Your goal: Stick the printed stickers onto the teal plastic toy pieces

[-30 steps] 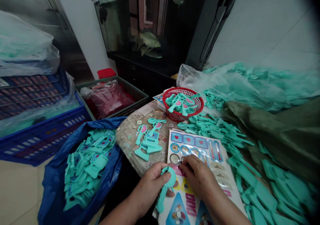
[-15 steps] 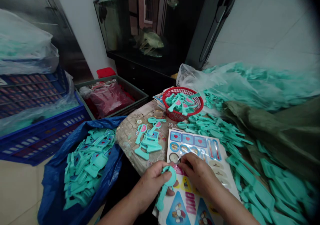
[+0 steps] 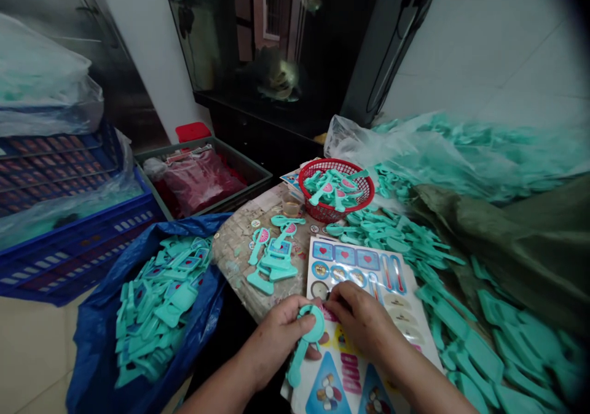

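My left hand [image 3: 276, 340] is shut on a teal plastic toy hand mirror [image 3: 298, 360], with its round head up and its handle pointing down. My right hand [image 3: 359, 322] sits just to the right of the mirror head, its fingertips pinched together on a printed sticker sheet [image 3: 364, 260]. The fingers hide whether they hold a sticker. The sheet shows hearts, circles and triangles. Left of it, several teal pieces [image 3: 271, 263], some with watermelon or heart stickers, lie on a worn tabletop [image 3: 233, 260].
A red mesh basket [image 3: 335, 188] holds teal pieces at the table's far side. Loose teal pieces [image 3: 465, 346] spread right, near an olive tarp [image 3: 507, 242]. A blue bag [image 3: 92, 346] of teal pieces sits left, beside a blue crate [image 3: 69, 242] and a dark crate [image 3: 198, 180].
My right fingertips have shifted slightly left toward the mirror head. My left hand and the mirror stay nearly still, while the whole scene drifts slightly in view.
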The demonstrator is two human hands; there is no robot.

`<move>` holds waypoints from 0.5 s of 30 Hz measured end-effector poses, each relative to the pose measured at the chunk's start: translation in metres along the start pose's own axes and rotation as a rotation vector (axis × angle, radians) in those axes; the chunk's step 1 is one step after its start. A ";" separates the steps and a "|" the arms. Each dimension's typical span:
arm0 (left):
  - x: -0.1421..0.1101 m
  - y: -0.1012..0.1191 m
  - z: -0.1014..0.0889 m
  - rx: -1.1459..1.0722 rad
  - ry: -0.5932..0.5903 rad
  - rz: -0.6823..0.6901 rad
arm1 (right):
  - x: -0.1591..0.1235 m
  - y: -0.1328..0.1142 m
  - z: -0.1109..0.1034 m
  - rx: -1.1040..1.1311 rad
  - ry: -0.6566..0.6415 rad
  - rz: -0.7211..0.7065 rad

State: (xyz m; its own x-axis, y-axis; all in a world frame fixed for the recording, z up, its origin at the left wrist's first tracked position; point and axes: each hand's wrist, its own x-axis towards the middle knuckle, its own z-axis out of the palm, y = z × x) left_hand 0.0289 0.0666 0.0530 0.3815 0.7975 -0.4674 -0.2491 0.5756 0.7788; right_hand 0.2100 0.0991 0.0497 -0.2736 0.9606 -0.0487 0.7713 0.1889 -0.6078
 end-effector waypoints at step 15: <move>0.001 -0.005 0.000 0.009 0.010 0.028 | -0.001 -0.002 -0.001 -0.003 0.013 -0.009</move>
State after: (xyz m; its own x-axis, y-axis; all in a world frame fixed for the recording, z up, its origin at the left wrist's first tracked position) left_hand 0.0305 0.0644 0.0485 0.3655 0.8153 -0.4492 -0.2520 0.5512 0.7954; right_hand 0.2096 0.0982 0.0518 -0.2733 0.9614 -0.0329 0.7703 0.1982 -0.6061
